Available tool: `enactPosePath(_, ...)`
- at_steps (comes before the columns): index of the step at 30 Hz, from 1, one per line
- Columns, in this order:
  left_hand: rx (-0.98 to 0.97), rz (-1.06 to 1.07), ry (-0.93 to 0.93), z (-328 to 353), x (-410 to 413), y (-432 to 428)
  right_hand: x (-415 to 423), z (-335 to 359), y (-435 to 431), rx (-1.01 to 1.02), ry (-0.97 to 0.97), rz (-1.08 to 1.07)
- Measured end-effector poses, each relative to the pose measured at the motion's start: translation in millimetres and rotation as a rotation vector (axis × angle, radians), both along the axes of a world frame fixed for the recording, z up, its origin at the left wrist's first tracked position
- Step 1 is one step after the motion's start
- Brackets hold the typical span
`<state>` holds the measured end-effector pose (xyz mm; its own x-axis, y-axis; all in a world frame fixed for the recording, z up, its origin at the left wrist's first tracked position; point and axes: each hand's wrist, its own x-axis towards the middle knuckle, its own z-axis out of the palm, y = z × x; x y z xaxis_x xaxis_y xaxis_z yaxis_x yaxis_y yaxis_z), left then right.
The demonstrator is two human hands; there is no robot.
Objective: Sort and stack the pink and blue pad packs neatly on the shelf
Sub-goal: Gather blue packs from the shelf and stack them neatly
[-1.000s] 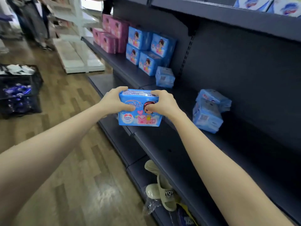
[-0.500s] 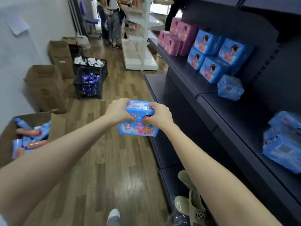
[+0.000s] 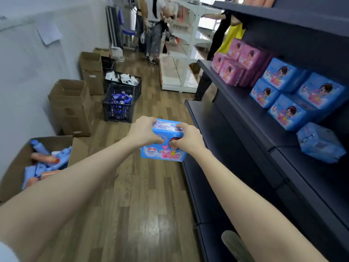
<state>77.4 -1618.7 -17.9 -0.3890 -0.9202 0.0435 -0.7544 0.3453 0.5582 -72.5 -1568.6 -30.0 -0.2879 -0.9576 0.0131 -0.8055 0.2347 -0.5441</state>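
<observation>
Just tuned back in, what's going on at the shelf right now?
A person holds one blue pad pack in front of them, gripping it with the left hand and the right hand, out over the wooden floor beside the dark shelf. On that shelf, pink packs are stacked at the far end with blue packs stacked next to them, and a pale blue pack lies loose nearer by. The held pack is not yet on the shelf.
</observation>
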Motion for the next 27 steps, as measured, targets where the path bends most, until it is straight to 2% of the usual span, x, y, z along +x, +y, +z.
enactPosePath(7, 0.002, -0.028, -0.043, -10, 1, -47, 3, -10, -45, 0.015, 0.023, 0.002)
enactPosePath(12, 0.007, -0.061, -0.008, -19, -18, -74, -15, -9, -65, 0.031, 0.009, -0.018)
enactPosePath(22, 0.009, -0.092, 0.012, -30, -78, -148, -70, -12, -131, 0.058, 0.008, -0.063)
enactPosePath(27, 0.000, -0.124, -0.041, -22, -120, -197, -108, -10, -183, 0.062, 0.031, -0.079)
